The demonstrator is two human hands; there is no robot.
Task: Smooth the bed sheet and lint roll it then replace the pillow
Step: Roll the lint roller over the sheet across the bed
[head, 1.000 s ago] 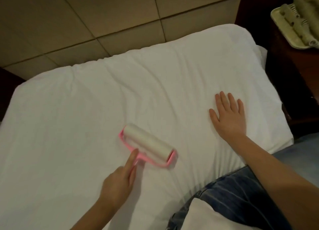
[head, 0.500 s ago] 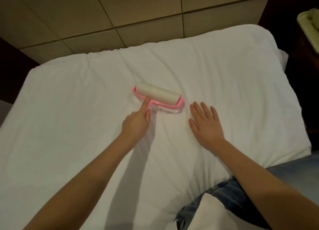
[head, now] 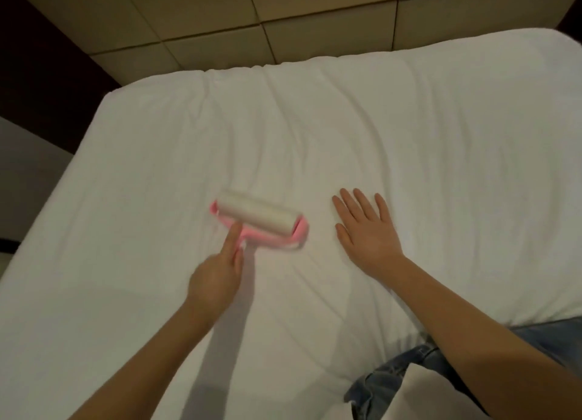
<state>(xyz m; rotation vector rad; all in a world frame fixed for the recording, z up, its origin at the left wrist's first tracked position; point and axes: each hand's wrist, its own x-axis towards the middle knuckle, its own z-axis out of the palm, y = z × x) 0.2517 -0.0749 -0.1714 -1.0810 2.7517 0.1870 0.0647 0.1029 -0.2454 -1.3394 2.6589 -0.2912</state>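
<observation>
A white bed sheet (head: 425, 142) covers the mattress and shows soft creases. On it lies a lint roller (head: 258, 215) with a white roll and a pink frame, a little left of the middle. My left hand (head: 217, 278) grips its handle, with the index finger stretched along the frame. The roller looks blurred. My right hand (head: 367, 230) lies flat on the sheet just right of the roller, fingers spread, holding nothing. No pillow is in view.
A padded tan headboard wall (head: 315, 10) runs behind the bed's far edge. Dark furniture (head: 41, 60) stands beyond the bed's left corner. My jeans-clad knee (head: 409, 378) rests on the mattress at the lower right.
The roller slid away from me up the sheet, then came back toward me and left. My right hand shifted left to lie beside it.
</observation>
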